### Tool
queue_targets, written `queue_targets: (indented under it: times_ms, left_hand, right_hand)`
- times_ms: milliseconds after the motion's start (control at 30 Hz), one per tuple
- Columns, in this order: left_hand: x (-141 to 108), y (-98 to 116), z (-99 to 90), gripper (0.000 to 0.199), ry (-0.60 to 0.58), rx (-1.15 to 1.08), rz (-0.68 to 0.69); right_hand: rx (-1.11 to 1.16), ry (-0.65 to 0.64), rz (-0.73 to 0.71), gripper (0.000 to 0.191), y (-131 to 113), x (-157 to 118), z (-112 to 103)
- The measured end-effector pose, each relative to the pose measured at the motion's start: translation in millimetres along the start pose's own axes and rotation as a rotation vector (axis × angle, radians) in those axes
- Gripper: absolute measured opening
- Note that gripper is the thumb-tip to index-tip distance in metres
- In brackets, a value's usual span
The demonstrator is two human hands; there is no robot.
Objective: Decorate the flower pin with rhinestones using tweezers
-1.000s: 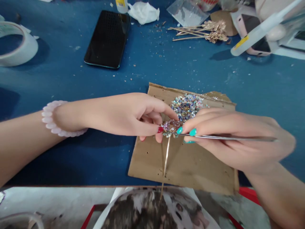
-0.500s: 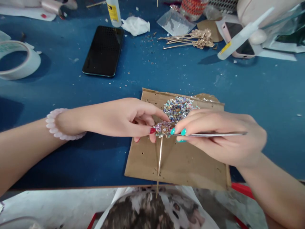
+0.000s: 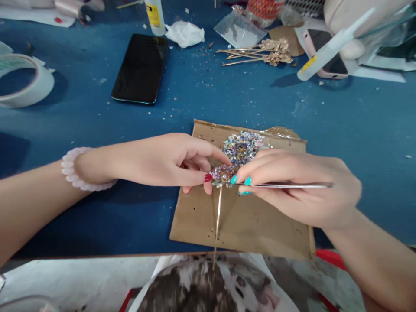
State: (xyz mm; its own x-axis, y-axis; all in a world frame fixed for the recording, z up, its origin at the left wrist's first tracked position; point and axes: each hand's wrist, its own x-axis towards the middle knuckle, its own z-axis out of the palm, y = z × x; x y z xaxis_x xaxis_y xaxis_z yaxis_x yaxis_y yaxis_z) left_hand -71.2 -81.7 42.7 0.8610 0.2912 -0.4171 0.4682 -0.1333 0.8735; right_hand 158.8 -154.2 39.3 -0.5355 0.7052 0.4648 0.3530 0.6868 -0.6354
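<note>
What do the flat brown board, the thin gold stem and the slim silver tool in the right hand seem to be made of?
Flat brown board: probably cardboard, matte, going by its dull tan face and ragged top edge.
Thin gold stem: likely metal, polished, since it catches bright highlights; the exact metal is unclear.
Slim silver tool: probably steel, smooth, from the bright streak along it.
</note>
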Motion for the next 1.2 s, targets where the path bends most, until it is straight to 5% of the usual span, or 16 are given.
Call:
queue_targets:
  times_ms: [1200]
  left_hand:
    - [0.7, -0.8, 1.3, 0.046, 0.055, 0.142, 0.07]
  right_hand:
    - [-0.008, 0.021, 0.002, 0.013, -0.1, -0.6, 4.0]
